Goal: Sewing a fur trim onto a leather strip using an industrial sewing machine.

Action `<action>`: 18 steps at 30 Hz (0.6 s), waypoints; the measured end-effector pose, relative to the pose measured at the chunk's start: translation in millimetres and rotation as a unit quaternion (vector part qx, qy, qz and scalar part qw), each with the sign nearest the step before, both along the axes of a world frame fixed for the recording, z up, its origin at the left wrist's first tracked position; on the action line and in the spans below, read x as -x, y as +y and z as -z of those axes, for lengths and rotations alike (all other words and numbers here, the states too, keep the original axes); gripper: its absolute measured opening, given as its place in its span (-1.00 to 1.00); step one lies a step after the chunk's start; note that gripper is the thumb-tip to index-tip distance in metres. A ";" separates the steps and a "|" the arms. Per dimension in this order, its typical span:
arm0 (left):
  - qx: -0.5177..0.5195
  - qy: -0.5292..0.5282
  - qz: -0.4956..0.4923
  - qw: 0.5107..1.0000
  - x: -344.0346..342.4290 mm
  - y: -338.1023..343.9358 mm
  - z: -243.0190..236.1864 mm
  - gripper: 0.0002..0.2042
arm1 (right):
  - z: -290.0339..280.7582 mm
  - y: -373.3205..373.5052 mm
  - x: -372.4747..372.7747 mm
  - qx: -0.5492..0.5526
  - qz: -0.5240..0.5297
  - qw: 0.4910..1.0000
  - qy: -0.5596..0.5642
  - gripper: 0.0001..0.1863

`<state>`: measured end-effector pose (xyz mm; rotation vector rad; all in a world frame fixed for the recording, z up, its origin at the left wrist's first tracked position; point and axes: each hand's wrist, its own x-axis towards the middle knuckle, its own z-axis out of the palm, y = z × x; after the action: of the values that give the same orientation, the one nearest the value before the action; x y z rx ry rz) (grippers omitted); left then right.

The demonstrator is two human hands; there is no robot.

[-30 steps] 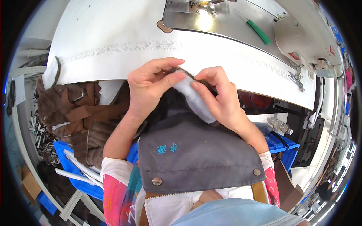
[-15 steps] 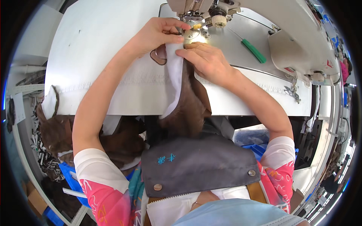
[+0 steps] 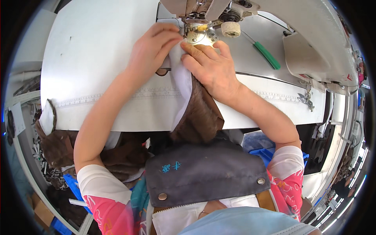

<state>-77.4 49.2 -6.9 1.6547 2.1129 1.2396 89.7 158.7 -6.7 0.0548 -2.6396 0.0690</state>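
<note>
A brown fabric piece with a white lining strip lies on the white sewing table and hangs over its front edge. My left hand presses flat on the white strip just left of the presser foot of the sewing machine. My right hand lies on the brown fabric, fingertips pinching the white edge right in front of the foot. Both hands hold the fabric down at the needle area.
A green-handled screwdriver lies on the machine bed to the right. Small snips sit at the table's right front. A printed ruler strip runs along the table. Brown fabric pieces are piled lower left, blue bins below.
My hands carried the brown and white fabric from my lap up onto the table and to the presser foot; now both hands press it flat there.
</note>
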 end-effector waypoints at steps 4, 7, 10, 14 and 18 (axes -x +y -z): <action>-0.032 0.271 0.093 0.957 -4.4 -17.0 -5.4 -0.62 | -0.9 -1.5 1.0 -0.004 0.006 1.000 0.009 -0.82; -0.019 0.284 0.103 0.953 -3.3 -15.2 -6.5 -0.58 | -3.8 -3.5 1.3 -0.014 0.022 1.000 -0.002 -0.81; -0.008 0.253 0.109 0.961 -1.4 -11.6 -6.7 -0.59 | -4.6 -6.3 1.6 -0.005 0.038 0.999 -0.011 -0.81; -0.034 0.223 0.102 0.969 4.8 -5.8 0.4 -0.63 | -6.0 -7.2 2.8 -0.005 0.046 0.999 -0.012 -0.80; -0.051 0.191 0.095 0.976 7.5 1.9 -0.4 -0.66 | -5.3 -0.6 8.5 -0.006 0.049 0.999 -0.008 -0.79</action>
<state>-84.9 51.1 -6.5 2.2337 2.0500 1.0544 81.2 158.1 -1.4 -0.0699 -2.6537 0.0201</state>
